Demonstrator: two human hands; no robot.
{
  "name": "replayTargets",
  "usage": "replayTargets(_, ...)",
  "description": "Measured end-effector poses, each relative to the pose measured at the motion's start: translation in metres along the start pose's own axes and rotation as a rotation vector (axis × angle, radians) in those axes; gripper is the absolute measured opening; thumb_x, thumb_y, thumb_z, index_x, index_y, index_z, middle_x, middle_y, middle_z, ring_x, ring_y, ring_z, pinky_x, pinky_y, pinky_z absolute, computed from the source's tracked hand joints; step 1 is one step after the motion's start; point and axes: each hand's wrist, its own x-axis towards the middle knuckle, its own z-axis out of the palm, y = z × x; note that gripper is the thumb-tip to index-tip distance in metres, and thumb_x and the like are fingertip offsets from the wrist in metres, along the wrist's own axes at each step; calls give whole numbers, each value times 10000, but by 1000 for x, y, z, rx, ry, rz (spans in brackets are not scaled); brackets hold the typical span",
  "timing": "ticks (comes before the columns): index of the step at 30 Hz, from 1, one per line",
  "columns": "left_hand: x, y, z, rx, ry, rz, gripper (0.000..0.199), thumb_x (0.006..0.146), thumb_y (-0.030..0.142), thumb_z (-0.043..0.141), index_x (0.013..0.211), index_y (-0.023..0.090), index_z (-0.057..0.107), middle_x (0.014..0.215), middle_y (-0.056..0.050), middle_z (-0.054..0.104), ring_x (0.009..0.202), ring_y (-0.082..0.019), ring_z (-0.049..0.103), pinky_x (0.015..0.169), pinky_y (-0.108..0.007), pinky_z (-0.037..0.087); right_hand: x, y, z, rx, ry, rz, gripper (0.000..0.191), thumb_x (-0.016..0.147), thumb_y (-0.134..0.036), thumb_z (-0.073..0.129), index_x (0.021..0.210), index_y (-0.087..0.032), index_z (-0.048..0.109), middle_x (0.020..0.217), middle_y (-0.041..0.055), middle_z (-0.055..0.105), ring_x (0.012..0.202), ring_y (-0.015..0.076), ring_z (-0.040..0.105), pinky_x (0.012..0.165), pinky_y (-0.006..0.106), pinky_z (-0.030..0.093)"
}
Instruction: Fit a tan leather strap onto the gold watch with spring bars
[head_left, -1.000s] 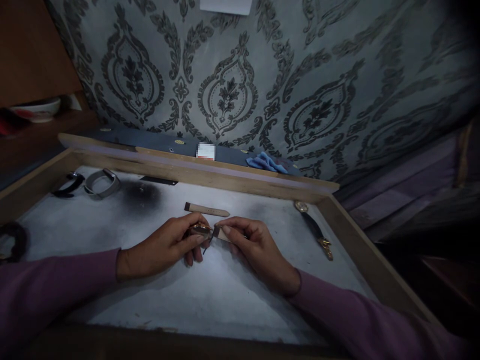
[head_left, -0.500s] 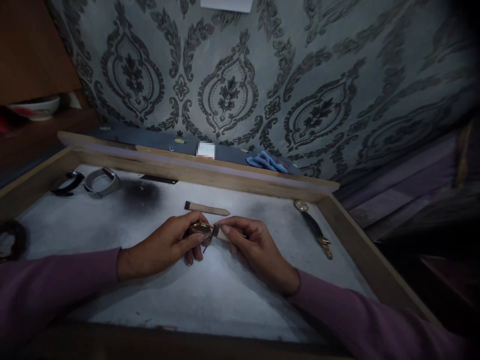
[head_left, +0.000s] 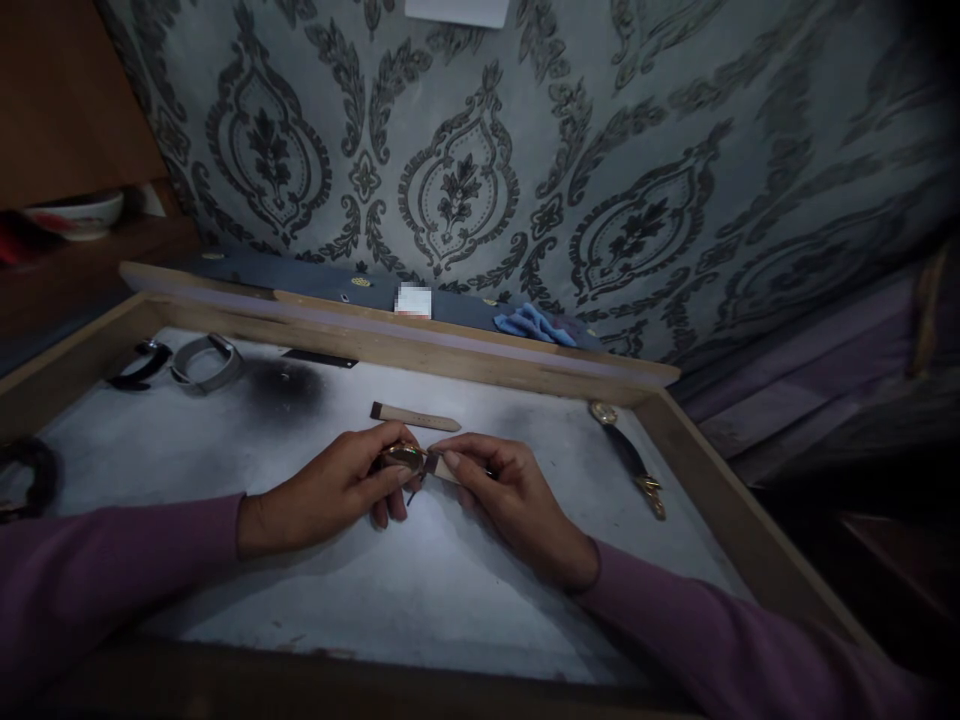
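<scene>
Pinched in my left hand (head_left: 337, 490) is a round gold watch case (head_left: 403, 458), its face tilted up. My right hand (head_left: 517, 500) grips a watch strap (head_left: 444, 468), pale with a dark brown end. That dark end lies against the case's right edge; whether the two are joined I cannot tell. A thin dark piece (head_left: 412, 492) sticks out below, between the hands. Just beyond my fingers a second strap piece (head_left: 416, 416), pale with a brown end, lies on the white surface.
A gold watch with a black strap (head_left: 624, 450) lies at the right. At the left are a black watch (head_left: 141, 364), a grey banded watch (head_left: 206, 364) and a dark round band (head_left: 30, 478). A wooden rim (head_left: 450, 350) borders the surface; a blue cloth (head_left: 534, 323) lies beyond it.
The hands, watch case and strap stay almost in place, with only a slight tilt of the case. The whole view has shifted a little.
</scene>
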Motion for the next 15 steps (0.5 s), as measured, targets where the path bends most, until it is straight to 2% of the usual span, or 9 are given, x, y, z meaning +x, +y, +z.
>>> replayTargets(15,0,-1,0,-19,-3,-3,141,928,292,462,942,157,501,749,-31,612,622,-123,606,533,-218,499,0,6,-1,-44,17,-76,278,872,-340,583,979,-128,727,474,-65,444,418,63,345,400,191,265)
